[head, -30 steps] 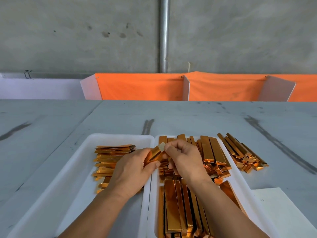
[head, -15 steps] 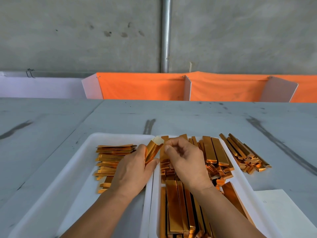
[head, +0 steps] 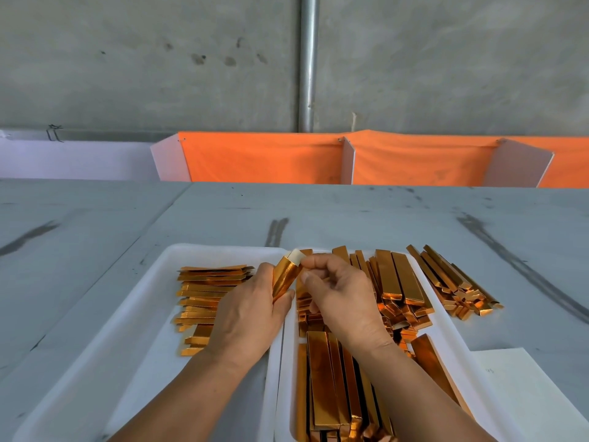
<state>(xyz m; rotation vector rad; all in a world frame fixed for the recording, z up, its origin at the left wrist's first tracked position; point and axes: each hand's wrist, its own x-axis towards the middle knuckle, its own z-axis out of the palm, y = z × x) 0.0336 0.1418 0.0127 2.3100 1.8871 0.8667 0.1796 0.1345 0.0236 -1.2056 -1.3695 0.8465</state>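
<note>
Head view, down over near trays (head: 223, 250)

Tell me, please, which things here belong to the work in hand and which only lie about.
In use: gold box, gripped by left hand, end flap pinched by right hand; left tray; right tray.
Lying about: loose gold pile on the table; white sheet; orange cloth.

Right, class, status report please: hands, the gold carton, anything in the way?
Left hand grips gold carton, tilted. Right hand pinches its white end flap. Nothing blocks; flat blanks stacked in left tray.
</note>
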